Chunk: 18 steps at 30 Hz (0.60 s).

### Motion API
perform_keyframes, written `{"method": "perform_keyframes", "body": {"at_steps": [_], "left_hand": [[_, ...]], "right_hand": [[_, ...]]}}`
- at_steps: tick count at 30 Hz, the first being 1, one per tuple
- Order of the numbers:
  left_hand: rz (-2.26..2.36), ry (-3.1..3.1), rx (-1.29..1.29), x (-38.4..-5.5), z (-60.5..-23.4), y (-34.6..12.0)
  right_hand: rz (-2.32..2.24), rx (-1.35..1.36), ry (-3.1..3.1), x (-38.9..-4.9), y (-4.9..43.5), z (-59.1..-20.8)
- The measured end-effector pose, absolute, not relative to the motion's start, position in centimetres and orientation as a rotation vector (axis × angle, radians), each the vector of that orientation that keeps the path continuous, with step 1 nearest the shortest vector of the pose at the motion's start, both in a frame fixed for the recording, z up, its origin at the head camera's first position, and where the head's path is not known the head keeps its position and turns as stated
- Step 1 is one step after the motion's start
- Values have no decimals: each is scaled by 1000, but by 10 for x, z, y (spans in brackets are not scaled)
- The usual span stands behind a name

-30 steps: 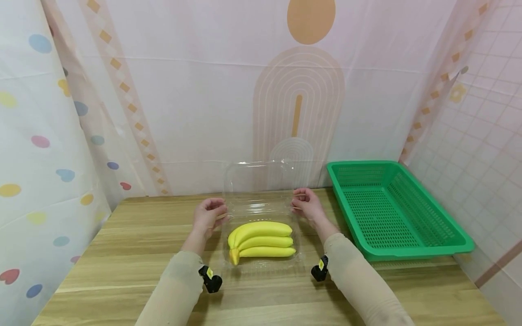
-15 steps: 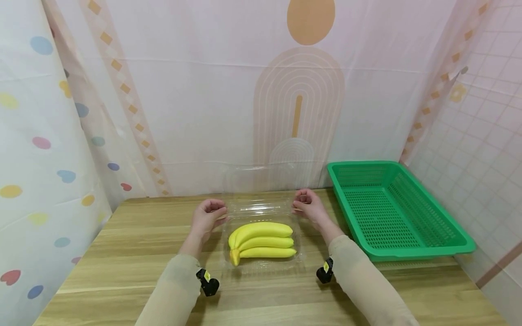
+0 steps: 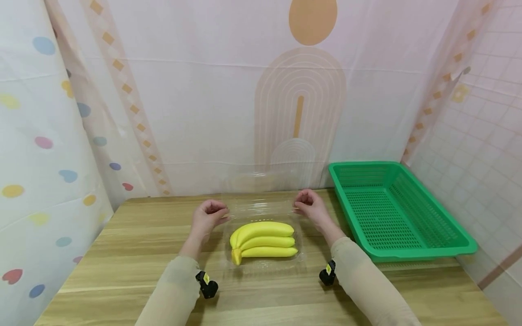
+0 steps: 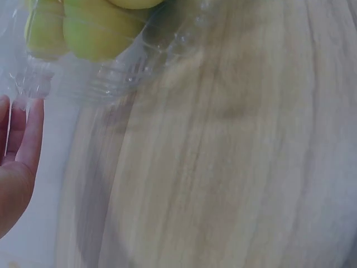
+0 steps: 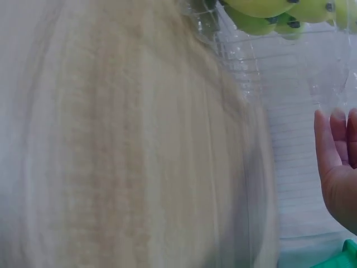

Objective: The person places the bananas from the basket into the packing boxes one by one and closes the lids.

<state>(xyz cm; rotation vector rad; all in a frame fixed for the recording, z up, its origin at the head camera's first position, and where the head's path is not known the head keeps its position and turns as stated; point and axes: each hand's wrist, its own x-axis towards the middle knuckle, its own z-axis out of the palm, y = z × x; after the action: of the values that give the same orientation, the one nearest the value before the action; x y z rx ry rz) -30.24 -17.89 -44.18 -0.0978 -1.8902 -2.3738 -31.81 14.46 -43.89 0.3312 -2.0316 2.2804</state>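
A clear plastic clamshell container (image 3: pixel 265 270) lies on the table with its lid (image 3: pixel 258 206) raised at the back. In its base rests a bunch of yellow bananas (image 3: pixel 265 229), stem end at the left. My left hand (image 3: pixel 206 220) pinches the left side of the lid low down, near the hinge. At the right side, my right hand (image 3: pixel 315 210) pinches the lid in a matching place. Both wrist views show fingertips right at the plastic edge, with the bananas (image 4: pixel 103 28) above them.
A green plastic basket (image 3: pixel 424 253) with perforated walls stands at the right, beside my right forearm. Beneath everything is a wood-grain table (image 3: pixel 134 249). A patterned curtain (image 3: pixel 195 113) hangs behind the table's back edge.
The lid's upper edge has sunk a little in the head view. Both hands stay at its sides, nearly still, while the forearms have shifted slightly outward. The bananas have stayed in place.
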Motion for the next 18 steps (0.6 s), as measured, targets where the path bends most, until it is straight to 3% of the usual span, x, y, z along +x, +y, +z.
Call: {"method": "perform_keyframes", "body": {"at_steps": [9,18], "left_hand": [[-2385,-1898,-254,-301,-445,-187],[-2050,-2128,-276,-299,-445,-189]], "right_hand": [[2208,423,-2112,-314,150,-437],[2075,525,-2178,-313,154,-441]]}}
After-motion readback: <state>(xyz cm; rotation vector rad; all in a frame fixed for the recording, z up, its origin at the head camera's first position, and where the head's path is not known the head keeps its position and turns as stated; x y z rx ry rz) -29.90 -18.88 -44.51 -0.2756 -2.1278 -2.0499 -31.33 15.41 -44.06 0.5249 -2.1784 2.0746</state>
